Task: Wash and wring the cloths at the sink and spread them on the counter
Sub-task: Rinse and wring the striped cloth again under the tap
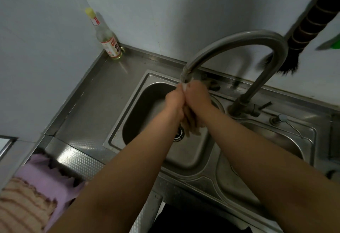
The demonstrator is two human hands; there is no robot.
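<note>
Both hands [185, 102] clenched round cloth [191, 124] under faucet [239, 39].

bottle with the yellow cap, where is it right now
In the head view, the bottle stands upper left, in the counter's back corner by the wall.

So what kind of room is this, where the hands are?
Most likely a plain home kitchen: a steel double sink with a tall curved tap, a condiment-type bottle in the counter corner, and cloths spread beside the basin. Both hands wring a cloth under the tap.
</note>
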